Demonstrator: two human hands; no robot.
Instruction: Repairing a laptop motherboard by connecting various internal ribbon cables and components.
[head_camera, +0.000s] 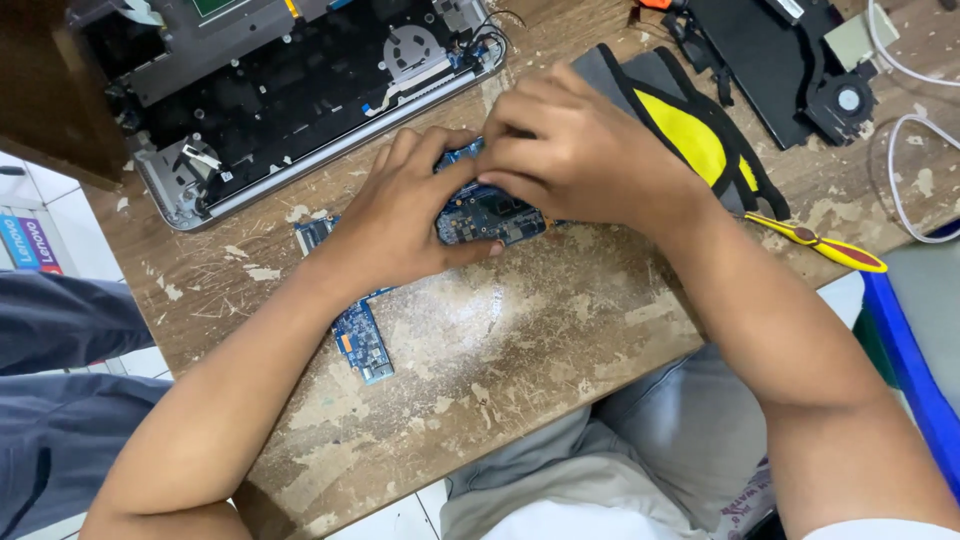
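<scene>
A blue printed circuit board (480, 215), long and irregular in outline, lies on a worn wooden table (520, 330) whose brown coating has flaked off in pale patches. The board runs from under both hands down toward the near-left, where its narrow blue end (362, 340) lies bare on the wood, well in from the table's near edge.

The left hand (395, 215) lies flat over the middle of the board, fingers spread and pressing down, with the thumb curled against the board's near edge. The right hand (570, 150) is bent over the board's far end, its fingertips drawn together in a pinch on something small at the board's upper edge; what they pinch is hidden by the knuckles.

Just beyond the hands, the opened grey laptop base (300, 100) sits with its dark innards and a round fan showing; its silver front edge runs close to the left fingertips, leaving only a thin strip of table between. To the right, touching the right wrist, lies a black and yellow fabric pouch (690, 130), and a yellow-handled tool (820, 245) pokes out past the table's right edge. Farther right are a black flat panel with a small fan (790, 60) and a white cable (900, 150).

The broadest open room is the bare wood between the forearms, toward the near edge.
</scene>
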